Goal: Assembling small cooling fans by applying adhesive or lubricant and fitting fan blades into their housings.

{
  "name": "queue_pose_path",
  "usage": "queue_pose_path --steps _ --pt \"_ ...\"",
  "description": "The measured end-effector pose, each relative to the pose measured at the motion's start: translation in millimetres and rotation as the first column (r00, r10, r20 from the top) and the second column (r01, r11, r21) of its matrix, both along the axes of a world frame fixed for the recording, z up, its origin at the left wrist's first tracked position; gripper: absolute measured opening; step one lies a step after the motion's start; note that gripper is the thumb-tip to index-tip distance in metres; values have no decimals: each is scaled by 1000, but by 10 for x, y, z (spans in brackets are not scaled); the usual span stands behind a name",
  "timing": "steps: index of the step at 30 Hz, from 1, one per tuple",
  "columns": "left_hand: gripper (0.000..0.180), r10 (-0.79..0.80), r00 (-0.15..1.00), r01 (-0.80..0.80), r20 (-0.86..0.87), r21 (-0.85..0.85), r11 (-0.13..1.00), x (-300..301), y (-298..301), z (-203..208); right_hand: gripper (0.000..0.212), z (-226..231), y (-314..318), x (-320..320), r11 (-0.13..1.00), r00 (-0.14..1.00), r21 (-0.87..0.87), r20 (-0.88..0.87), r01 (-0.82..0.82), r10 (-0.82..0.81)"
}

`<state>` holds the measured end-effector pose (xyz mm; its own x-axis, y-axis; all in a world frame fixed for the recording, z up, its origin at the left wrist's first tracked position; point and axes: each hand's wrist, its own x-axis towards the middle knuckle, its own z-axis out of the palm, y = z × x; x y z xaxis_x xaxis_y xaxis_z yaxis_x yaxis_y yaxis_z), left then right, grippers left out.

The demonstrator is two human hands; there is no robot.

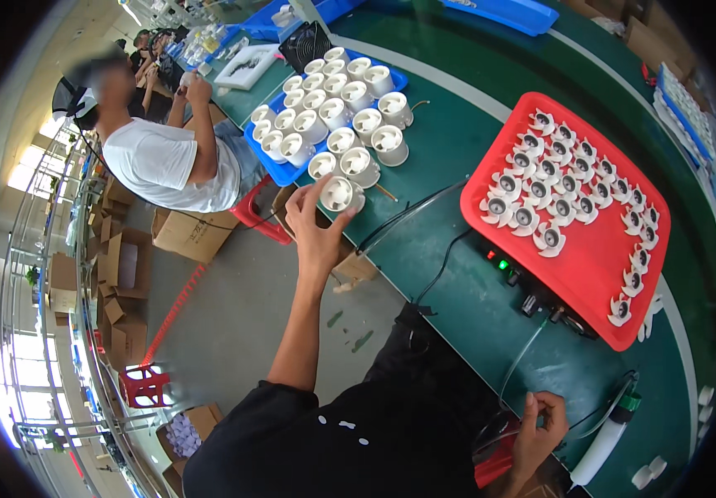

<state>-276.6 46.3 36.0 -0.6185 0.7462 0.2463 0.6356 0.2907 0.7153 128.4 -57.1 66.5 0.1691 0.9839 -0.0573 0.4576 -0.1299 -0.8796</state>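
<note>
My left hand point(315, 236) reaches forward with thumb and fingers around a white cylindrical cup point(337, 194), which has a small fan wheel inside. This cup stands at the near end of a group of similar white cups point(334, 112); many are on a blue tray point(285, 173) and several are on the table beside it. Down at the table's near edge, my right hand point(540, 427) is loosely curled with its thumb apart, and nothing shows in it. Close to its right lies a white dispensing syringe point(600, 452) with a green cap and a tube.
A red tray point(491, 228) carries rows of white fan wheels point(538, 189) with dark centres. Under its near edge sits a black control box point(532, 303) with lit indicators, cables and a hose. White rings point(648, 473) lie at the lower right. A seated person point(163, 162) works at the left.
</note>
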Motion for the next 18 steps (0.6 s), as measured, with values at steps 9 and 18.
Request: queue_pose_path --steps 9,18 --pt "106 -103 992 110 -66 104 989 -83 261 -386 14 57 73 76 999 995 53 97 3 -8" --pt "112 -72 980 80 -184 36 996 -104 253 -500 25 28 -97 129 974 962 194 221 118 -161"
